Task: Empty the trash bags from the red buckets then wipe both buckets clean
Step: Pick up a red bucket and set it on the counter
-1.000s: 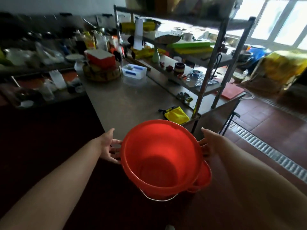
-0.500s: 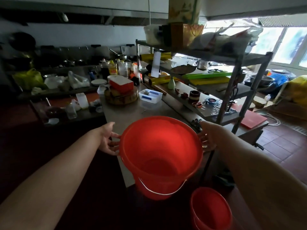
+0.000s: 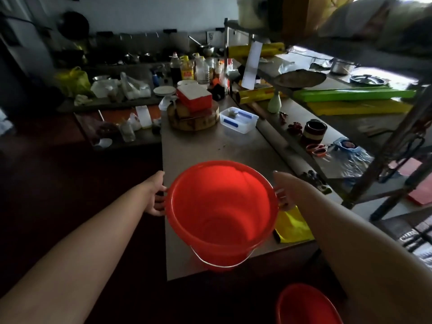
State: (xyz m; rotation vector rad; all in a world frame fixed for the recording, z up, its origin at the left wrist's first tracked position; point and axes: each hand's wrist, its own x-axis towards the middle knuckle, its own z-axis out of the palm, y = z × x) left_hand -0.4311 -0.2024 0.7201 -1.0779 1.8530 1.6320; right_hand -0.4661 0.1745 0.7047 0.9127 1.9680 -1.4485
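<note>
We saw a long grey metal worktop (image 3: 198,148) with a thick round wooden chopping block (image 3: 187,123) towards its far end. Just right of the block stood a clear plastic tub with blue clips (image 3: 238,120). Well nearer than the block, by the right edge, lay a flat yellow cloth with dark trim (image 3: 292,225). Straight towards us from the block was a red plastic bucket (image 3: 222,206); we could not tell whether it touched the worktop.

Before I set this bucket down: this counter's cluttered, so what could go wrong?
The red bucket, gripped at its rim by left hand and right hand, hangs over the near edge of the table; set there, it might tip off. The yellow cloth beside it could catch under the base. The second bucket on the floor may trip you.
</note>
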